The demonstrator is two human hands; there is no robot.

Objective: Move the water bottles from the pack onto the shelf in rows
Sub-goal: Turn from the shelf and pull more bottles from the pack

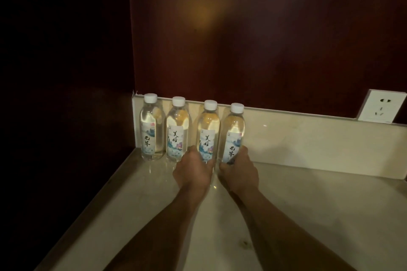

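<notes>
Left hand grips the third bottle; right hand grips the fourth bottle, both upright on the shelf.

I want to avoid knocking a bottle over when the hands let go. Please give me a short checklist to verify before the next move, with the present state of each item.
1. Left hand grips the base of the third bottle: ok.
2. Right hand grips the base of the fourth bottle: ok.
3. All four bottles upright, white caps on, including the first bottle and second bottle: ok.
4. Row runs along the back ledge: ok.
5. Held bottles fully resting on the shelf: cannot tell, the hands hide their bottoms.
6. Free shelf to the right for more bottles, before the wall socket: ok.
</notes>
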